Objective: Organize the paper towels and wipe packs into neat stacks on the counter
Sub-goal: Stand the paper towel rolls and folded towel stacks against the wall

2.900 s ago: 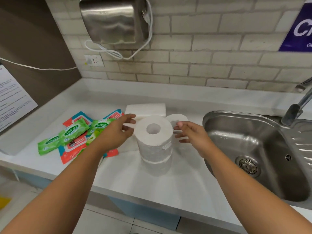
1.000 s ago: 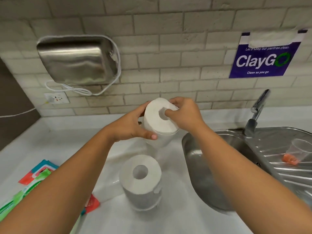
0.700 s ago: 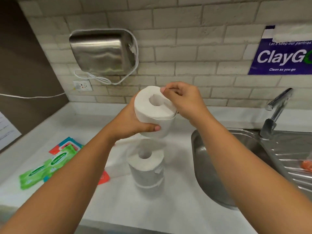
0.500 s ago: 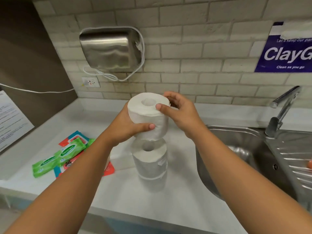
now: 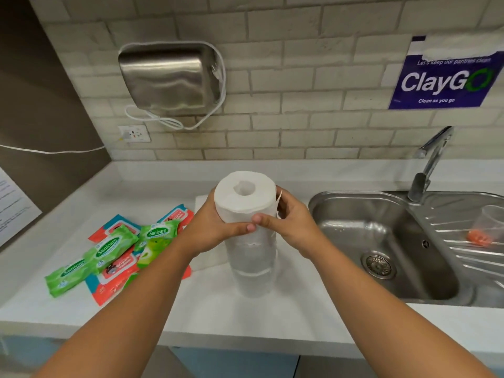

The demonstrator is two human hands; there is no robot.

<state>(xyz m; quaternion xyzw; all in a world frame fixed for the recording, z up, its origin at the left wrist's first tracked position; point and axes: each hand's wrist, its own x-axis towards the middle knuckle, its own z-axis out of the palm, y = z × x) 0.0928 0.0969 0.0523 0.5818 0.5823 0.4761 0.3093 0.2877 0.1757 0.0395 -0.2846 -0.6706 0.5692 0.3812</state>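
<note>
paper towel roll, soft, white and cylindrical with a hollow core, stands upright at the top of a column of rolls on the white counter. both hands grip it. the left hand wraps the roll from the left, fingers curled behind and thumb laid across the front. the right hand wraps it from the right, its thumb tip meeting the left thumb at the front. the thumbs hide the joint with the roll below. a loose torn sheet edge sticks out above the right hand.

column count: three rolls. the middle roll and bottom roll stand directly under the held one.

behind the left hand lies a flat white stack of folded towels, partly hidden. to its left, glossy plastic wipe packs overlap in a loose heap: four green packs on top and red packs beneath, count unclear.

right of the column are one stainless steel sink with a round drain, one curved metal tap and one clear plastic cup on the ribbed drainboard. one brushed steel hand dryer hangs on the brick-tile wall.
</note>
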